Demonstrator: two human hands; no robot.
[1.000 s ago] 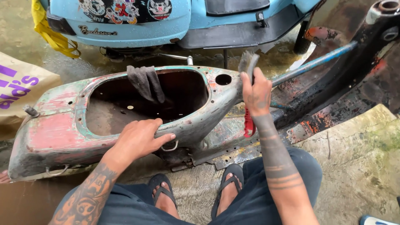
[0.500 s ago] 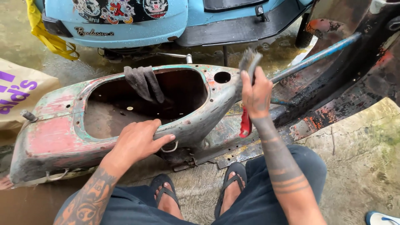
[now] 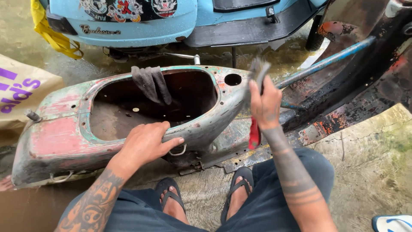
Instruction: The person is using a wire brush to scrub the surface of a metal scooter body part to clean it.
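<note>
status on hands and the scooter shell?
Left hand flat on rim of stripped scooter body. Right hand grips red-handled brush, bristles at shell's front edge. Grey rag draped over far rim, clear of brush.

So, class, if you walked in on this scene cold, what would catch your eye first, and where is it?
First the stripped scooter body shell lying across the middle, its red and pale green paint worn and rusted, a dark rag draped over its open hollow. The left hand rests on its near edge, while the right hand holds a red-handled brush at its front end. Behind stands a bright blue scooter.
</note>
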